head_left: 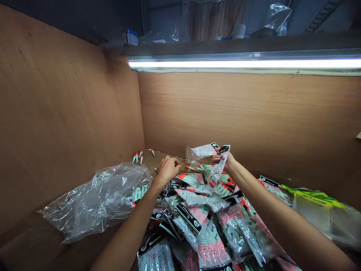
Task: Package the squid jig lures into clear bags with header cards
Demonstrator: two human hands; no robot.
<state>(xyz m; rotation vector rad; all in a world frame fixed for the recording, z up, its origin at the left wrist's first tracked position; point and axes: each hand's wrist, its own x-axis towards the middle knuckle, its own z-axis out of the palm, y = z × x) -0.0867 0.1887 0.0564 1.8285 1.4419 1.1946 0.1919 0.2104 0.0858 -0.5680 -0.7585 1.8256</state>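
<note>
My right hand (224, 159) grips clear plastic packets with black header strips; one packet (204, 150) points left and another packet (219, 169) hangs down. Under it lie loose fishing lures (224, 189), pale with orange ends. My left hand (168, 167) is above the far left part of the pile, its fingers curled together. Whatever they may hold is hidden. Below both hands spreads a heap of packets (211, 241) with pink and white printing and black headers, some with lures showing inside.
A large crumpled clear bag (107, 195) lies at the left. Several single lures (137, 157) rest near the back left corner. Yellow-edged clear packaging (313, 203) lies at the right. Wooden panels (248, 109) close off the back and left, beneath a lit tube lamp (242, 64).
</note>
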